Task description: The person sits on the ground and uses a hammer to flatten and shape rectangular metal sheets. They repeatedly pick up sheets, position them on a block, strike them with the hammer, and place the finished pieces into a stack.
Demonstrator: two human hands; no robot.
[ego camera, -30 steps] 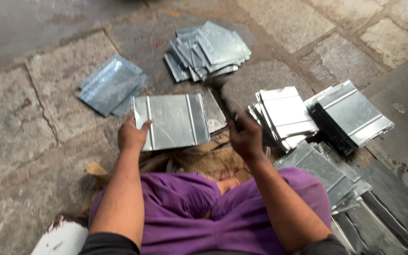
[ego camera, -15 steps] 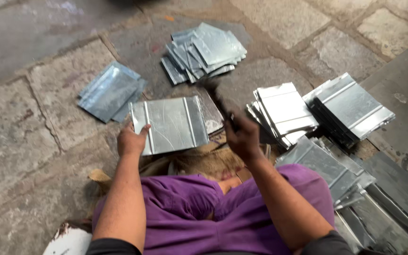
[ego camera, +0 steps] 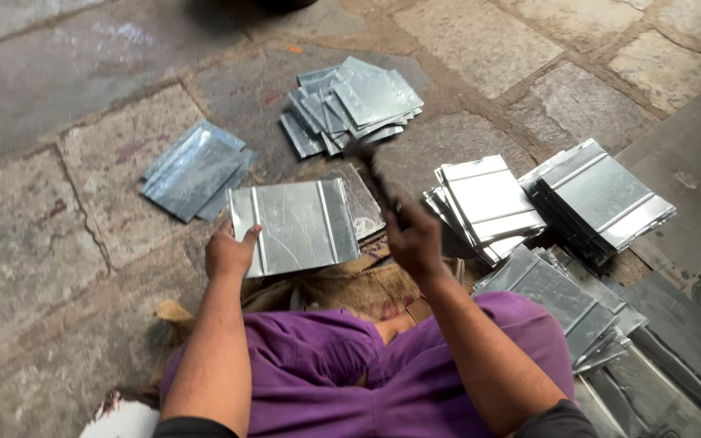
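Observation:
My left hand [ego camera: 231, 253] grips the left edge of a ribbed metal sheet [ego camera: 298, 227] that lies flat on a burlap-covered block in front of my knees. My right hand [ego camera: 415, 242] is closed around the handle of a dark hammer [ego camera: 369, 166], blurred with motion, its head raised above the sheet's right edge. My legs in purple cloth fill the lower middle of the view.
Piles of metal sheets lie around on the stone paving: one at the far middle [ego camera: 354, 105], one at the left [ego camera: 194, 169], two at the right [ego camera: 484, 203] [ego camera: 602, 195], and more beside my right leg [ego camera: 569, 304].
The hammer in my right hand has swung up and away from me over the sheet. My left hand keeps the sheet in the same place.

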